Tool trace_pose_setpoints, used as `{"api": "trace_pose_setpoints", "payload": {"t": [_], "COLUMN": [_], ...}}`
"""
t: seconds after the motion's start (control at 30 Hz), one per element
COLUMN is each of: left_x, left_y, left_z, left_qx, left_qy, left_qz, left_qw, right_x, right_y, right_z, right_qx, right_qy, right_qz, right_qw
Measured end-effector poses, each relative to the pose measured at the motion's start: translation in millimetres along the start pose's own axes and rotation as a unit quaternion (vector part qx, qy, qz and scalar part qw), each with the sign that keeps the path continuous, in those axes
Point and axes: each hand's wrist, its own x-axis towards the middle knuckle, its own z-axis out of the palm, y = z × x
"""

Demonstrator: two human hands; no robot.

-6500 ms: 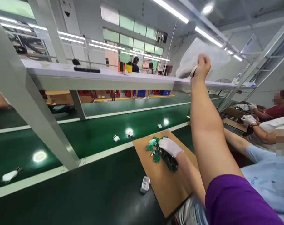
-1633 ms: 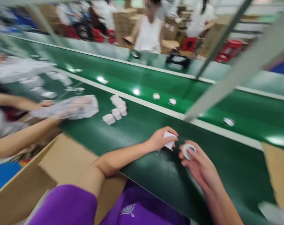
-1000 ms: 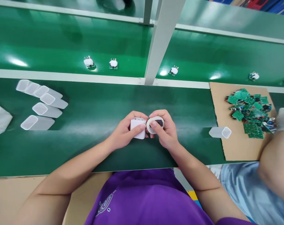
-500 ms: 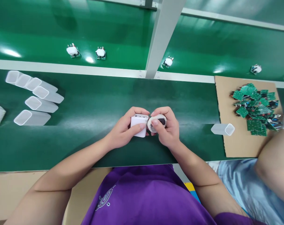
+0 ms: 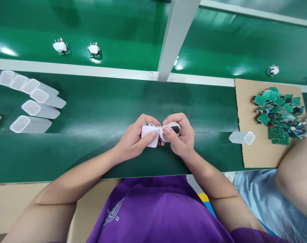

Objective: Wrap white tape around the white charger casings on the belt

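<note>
We grip the white shell [image 5: 149, 134] in our left hand [image 5: 134, 140] and the cap piece [image 5: 168, 131] in our right hand [image 5: 180, 136] (edges just touching), so next we likely must line them up squarely

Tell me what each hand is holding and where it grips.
Left hand grips a white housing by its sides; right hand pinches a round white cap piece around its rim.

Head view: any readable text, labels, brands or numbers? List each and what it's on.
No text can be read in this view.
Purple shirt: a pale printed emblem, no letters legible.
White housing in the left hand: no marking visible.
Round white part in the right hand: none visible.
Green circuit boards on the cardboard sheet: any print is too small to read.
</note>
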Motion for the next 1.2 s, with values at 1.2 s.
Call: {"api": "trace_pose_setpoints", "payload": {"t": [1.2], "left_x": [-0.2], "left_y": [-12.5], "left_z": [8.1], "left_qx": [0.269], "left_qy": [0.137], "left_qz": [0.112], "left_qw": [0.947], "right_x": [1.0], "right_y": [2.7], "right_z": [7.8], "right_qx": [-0.155], "right_qy": [0.071], "right_qz": [-0.101], "right_qw": [0.98]}}
